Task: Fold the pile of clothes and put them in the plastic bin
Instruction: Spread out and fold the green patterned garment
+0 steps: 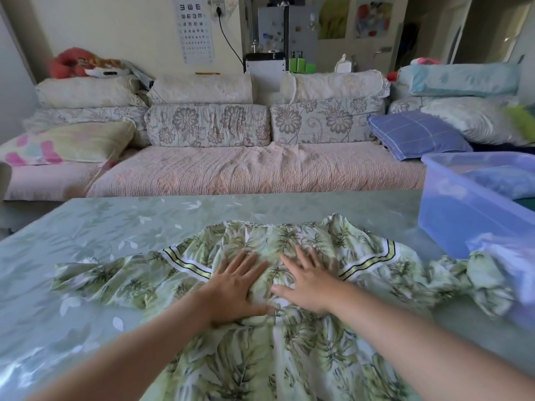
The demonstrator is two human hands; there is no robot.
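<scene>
A green and white leaf-print garment (278,351) lies spread on the table, sleeves out to both sides, striped bands at the shoulders. My left hand (236,287) lies flat on its middle, fingers straight and spread. Beside it, my right hand (308,282) presses flat on the cloth, fingers straight. The two hands almost touch at the thumbs. A translucent blue plastic bin (451,215) stands at the table's right, with folded blue cloth (503,180) inside. The garment's right sleeve (480,282) is bunched near the bin's front corner.
The table (101,227) has a glossy green leaf-pattern cover. Behind it runs a sofa (246,169) with floral cushions, a blue checked pillow (417,134) and other pillows. A pale blue piece of plastic (518,273) lies at the right edge.
</scene>
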